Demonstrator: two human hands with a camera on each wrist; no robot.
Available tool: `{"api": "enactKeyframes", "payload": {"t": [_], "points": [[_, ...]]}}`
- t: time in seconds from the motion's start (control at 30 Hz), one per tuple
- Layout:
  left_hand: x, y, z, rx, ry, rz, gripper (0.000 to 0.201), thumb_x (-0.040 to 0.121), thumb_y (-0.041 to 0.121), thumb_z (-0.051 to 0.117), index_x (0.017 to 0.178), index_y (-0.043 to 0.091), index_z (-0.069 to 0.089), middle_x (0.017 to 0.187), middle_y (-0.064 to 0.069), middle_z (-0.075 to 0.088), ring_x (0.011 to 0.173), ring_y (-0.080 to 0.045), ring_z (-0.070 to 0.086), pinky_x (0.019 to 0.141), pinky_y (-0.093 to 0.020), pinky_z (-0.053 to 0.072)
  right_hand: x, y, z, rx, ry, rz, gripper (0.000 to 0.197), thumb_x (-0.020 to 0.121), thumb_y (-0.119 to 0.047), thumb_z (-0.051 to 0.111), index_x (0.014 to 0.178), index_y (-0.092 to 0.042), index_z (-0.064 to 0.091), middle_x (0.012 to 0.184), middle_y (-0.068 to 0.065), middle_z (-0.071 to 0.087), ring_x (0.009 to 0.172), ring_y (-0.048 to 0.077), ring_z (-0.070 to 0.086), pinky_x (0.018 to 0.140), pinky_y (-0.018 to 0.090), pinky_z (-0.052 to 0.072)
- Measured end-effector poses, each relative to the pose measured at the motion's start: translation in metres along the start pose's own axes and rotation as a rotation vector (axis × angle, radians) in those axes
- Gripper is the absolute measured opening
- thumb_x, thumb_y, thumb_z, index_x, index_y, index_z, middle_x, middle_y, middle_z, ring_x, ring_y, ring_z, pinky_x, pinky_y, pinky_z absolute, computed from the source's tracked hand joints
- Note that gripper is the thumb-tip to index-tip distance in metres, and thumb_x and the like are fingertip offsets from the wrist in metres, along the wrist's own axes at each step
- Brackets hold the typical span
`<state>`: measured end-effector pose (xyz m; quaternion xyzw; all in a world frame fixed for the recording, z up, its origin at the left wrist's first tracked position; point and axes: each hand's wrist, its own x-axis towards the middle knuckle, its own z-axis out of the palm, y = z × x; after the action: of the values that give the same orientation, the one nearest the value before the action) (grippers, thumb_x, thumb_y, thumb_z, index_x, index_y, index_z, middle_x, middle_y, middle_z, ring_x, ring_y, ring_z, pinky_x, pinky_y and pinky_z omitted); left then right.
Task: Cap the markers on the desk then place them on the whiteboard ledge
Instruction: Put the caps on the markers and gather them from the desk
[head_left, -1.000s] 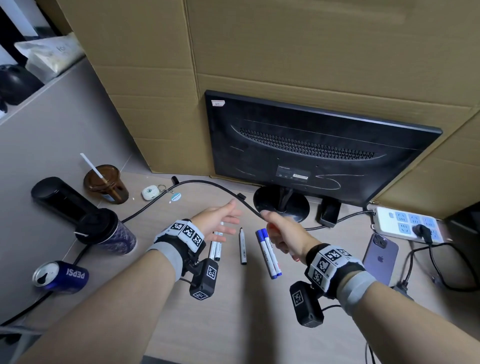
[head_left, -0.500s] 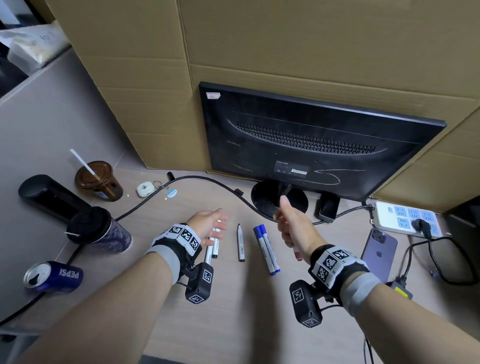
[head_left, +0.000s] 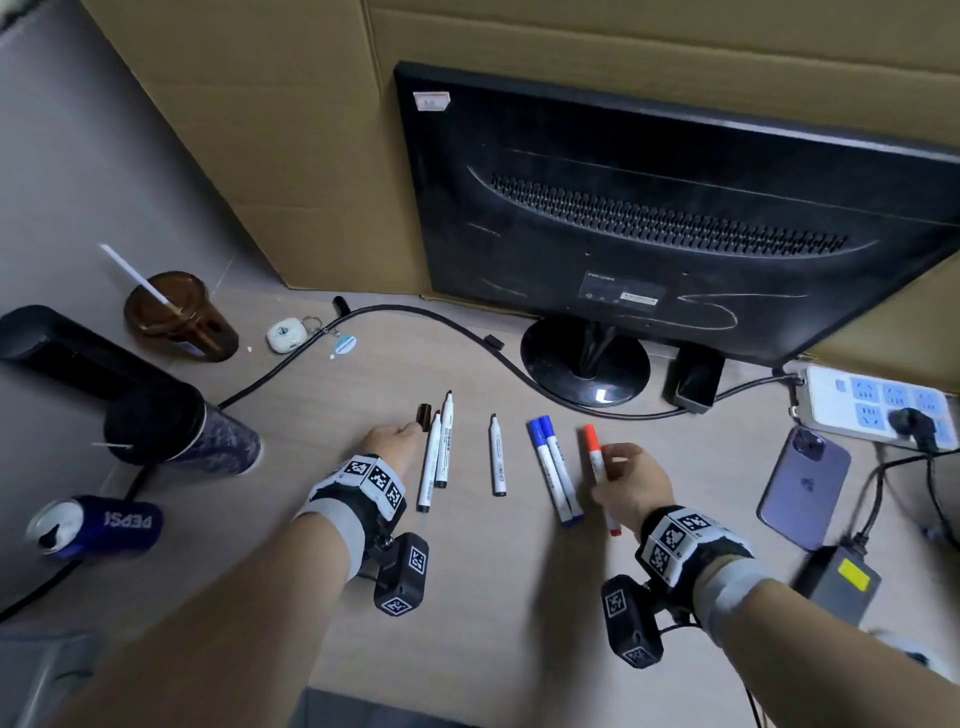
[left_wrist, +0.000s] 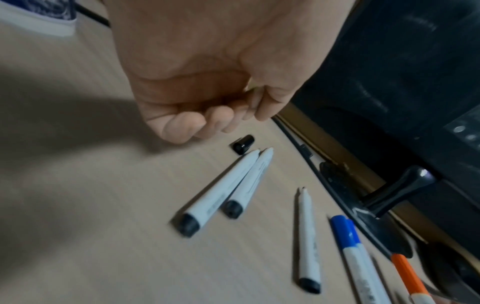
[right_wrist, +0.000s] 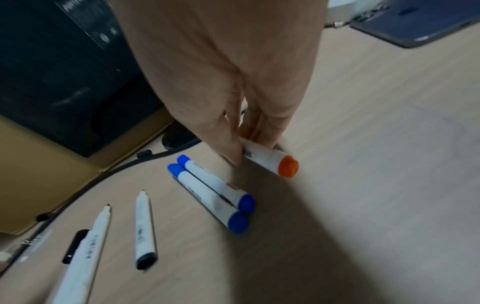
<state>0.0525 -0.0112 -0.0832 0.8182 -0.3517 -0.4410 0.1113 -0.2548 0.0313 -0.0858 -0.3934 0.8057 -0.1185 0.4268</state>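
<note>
Two uncapped black markers lie side by side on the desk, with a loose black cap by their tips. My left hand hovers just left of them, fingers curled, holding nothing I can see, fingertips close to the cap. A third uncapped black marker lies in the middle. Two capped blue markers lie to its right. My right hand pinches the capped red marker low at the desk beside the blue ones.
A black monitor on a round stand backs the desk, with a black cable running along it. A phone, power strip and adapter sit right. Cups and a Pepsi can sit left.
My right hand has come down from near the monitor stand, bringing the red marker low beside the blue ones. My left hand slid left off the black markers and curled its fingers.
</note>
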Motion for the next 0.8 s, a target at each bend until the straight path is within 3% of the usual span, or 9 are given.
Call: {"api": "enactKeyframes", "payload": {"t": [0.03,0.13,0.17,0.23,0.3,0.4,0.53,0.7,0.8], "points": [[0.002,-0.004,0.002,0.012,-0.011,-0.011,0.043,0.084,0.049,0.046,0.068,0.012,0.06,0.061,-0.006,0.05,0.061,-0.026,0.047,0.066,-0.031,0.039,0.001,0.002,0.002,0.002,0.009,0.013,0.052,0.077,0.0,0.07,0.125,-0.022,0.065,0.116,0.005,0.075,0.104,0.029,0.071,0.083,0.039,0.062],[0.006,-0.008,0.004,0.05,-0.021,-0.012,0.043,0.085,0.049,0.049,0.068,0.011,0.063,0.06,-0.005,0.052,0.059,-0.025,0.048,0.064,-0.031,0.041,0.005,0.0,0.005,0.046,0.011,0.022,0.049,0.078,0.002,0.07,0.117,-0.027,0.061,0.109,0.001,0.069,0.092,0.028,0.07,0.048,0.031,0.057],[0.007,-0.008,0.004,0.056,-0.019,-0.007,0.043,0.086,0.048,0.049,0.07,0.011,0.064,0.061,-0.005,0.054,0.06,-0.025,0.05,0.065,-0.031,0.043,0.008,0.0,0.006,0.062,0.02,0.012,0.048,0.078,0.001,0.07,0.116,-0.027,0.06,0.107,0.0,0.069,0.092,0.028,0.07,0.047,0.032,0.057],[0.009,-0.004,0.002,0.055,-0.022,0.001,0.041,0.085,0.047,0.05,0.069,0.011,0.062,0.06,-0.005,0.053,0.059,-0.026,0.049,0.065,-0.031,0.042,0.01,-0.005,0.007,0.095,0.057,-0.021,0.042,0.08,-0.002,0.07,0.115,-0.023,0.062,0.105,0.001,0.074,0.097,0.027,0.072,0.069,0.037,0.063],[0.01,0.002,0.0,0.041,-0.036,0.014,0.039,0.083,0.045,0.051,0.066,0.011,0.057,0.057,-0.004,0.047,0.057,-0.026,0.044,0.063,-0.031,0.039,0.01,-0.013,0.007,0.121,0.105,-0.061,0.034,0.085,-0.004,0.068,0.117,-0.017,0.064,0.105,0.001,0.076,0.102,0.024,0.073,0.089,0.033,0.058],[0.012,0.009,-0.004,0.033,-0.048,0.023,0.033,0.079,0.046,0.051,0.067,0.016,0.056,0.058,-0.004,0.042,0.057,-0.024,0.041,0.062,-0.032,0.038,0.01,-0.032,0.009,0.131,0.121,-0.15,0.028,0.088,-0.007,0.066,0.114,-0.017,0.063,0.097,-0.001,0.075,0.092,0.02,0.071,0.083,0.025,0.052],[0.02,0.011,-0.013,0.029,-0.066,0.038,0.025,0.083,0.044,0.054,0.075,0.021,0.061,0.066,-0.006,0.046,0.062,-0.024,0.043,0.064,-0.031,0.039,0.006,-0.06,0.022,0.005,0.011,-0.295,0.014,0.088,-0.01,0.069,0.096,-0.021,0.071,0.084,-0.009,0.072,0.075,0.0,0.063,0.068,0.008,0.042],[0.031,0.002,-0.028,0.058,-0.059,0.029,0.033,0.074,0.049,0.05,0.074,0.017,0.062,0.061,-0.006,0.043,0.058,-0.025,0.042,0.062,-0.031,0.039,0.0,-0.086,0.05,-0.15,-0.096,-0.355,0.009,0.085,-0.019,0.075,0.093,-0.019,0.073,0.086,-0.005,0.075,0.079,0.011,0.066,0.072,0.016,0.05],[0.037,-0.003,-0.036,0.039,-0.065,0.03,0.026,0.074,0.048,0.051,0.081,0.026,0.064,0.065,-0.006,0.042,0.059,-0.024,0.041,0.062,-0.032,0.038,-0.001,-0.094,0.064,-0.23,-0.082,-0.345,0.014,0.084,-0.028,0.076,0.093,-0.017,0.072,0.084,-0.005,0.075,0.082,0.016,0.069,0.078,0.026,0.055]]}}
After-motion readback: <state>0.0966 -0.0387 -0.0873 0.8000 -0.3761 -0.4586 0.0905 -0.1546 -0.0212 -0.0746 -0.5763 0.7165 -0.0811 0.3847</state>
